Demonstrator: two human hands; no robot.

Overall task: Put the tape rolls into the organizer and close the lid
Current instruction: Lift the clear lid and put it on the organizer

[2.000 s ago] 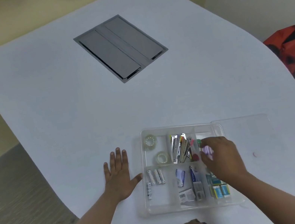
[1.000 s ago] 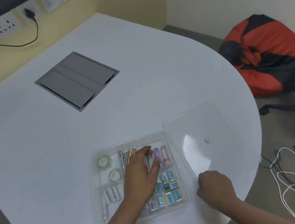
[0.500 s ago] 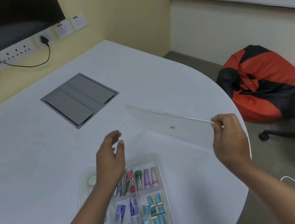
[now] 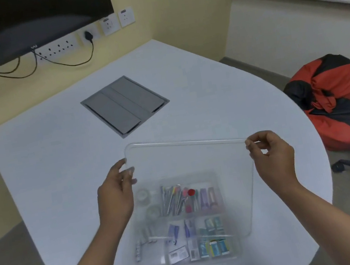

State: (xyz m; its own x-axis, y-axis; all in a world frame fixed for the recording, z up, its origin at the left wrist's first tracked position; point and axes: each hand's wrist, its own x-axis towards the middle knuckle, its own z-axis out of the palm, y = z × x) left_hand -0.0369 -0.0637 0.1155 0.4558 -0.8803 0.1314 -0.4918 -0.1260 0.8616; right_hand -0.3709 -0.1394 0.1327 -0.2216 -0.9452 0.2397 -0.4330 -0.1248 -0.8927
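Two tape rolls are seen in the upper left compartment of the clear organizer, one above the other, both blurred behind the plastic. The organizer is placed on the white desk in the lower centre of the frame, its other compartments filled with small metal tools, capped tubes, batteries and coloured packets. The transparent lid is held in the air above the organizer, tilted, with its far edge raised toward the middle of the frame and its near right corner lying past the organizer's right wall; the organizer is not yet covered. The lid's left edge is gripped by the left hand, thumb and fingers closed on it near the upper left corner. The upper right corner is pinched by the right hand between thumb and fingers, the remaining fingers curled. A grey cable hatch is set flush into the desk above the lid. A dark screen and wall sockets are noted at the upper left of the frame. A red and black beanbag is seen on the floor at the right edge.
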